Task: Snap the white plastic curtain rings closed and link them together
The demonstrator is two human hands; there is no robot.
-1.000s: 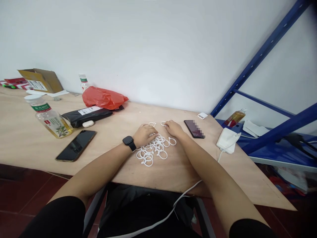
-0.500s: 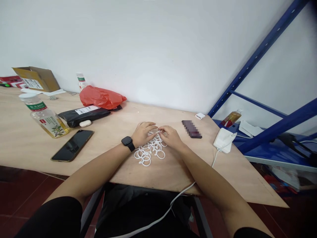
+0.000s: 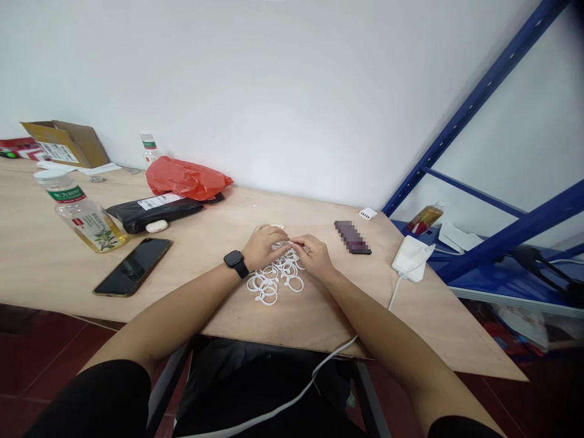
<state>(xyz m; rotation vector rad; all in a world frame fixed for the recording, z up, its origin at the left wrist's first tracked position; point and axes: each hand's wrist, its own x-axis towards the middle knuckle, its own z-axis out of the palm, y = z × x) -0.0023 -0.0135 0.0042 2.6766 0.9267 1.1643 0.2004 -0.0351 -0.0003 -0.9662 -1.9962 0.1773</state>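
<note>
White rings [image 3: 283, 267] lie in a loose pile on the wooden table [image 3: 319, 319], partly under the left hand [image 3: 262, 248], whose fingers are bent over them. The right hand [image 3: 314, 257] has its fingertips close together, near the left thumb; whether either hand grips a ring, I cannot tell. Because the rings overlap, pulling one could perhaps drag its neighbours; being thin, it might also slip.

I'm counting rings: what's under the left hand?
Rings show beside the left hand and between its thumb and fingers; anything directly beneath its palm is hidden.
</note>
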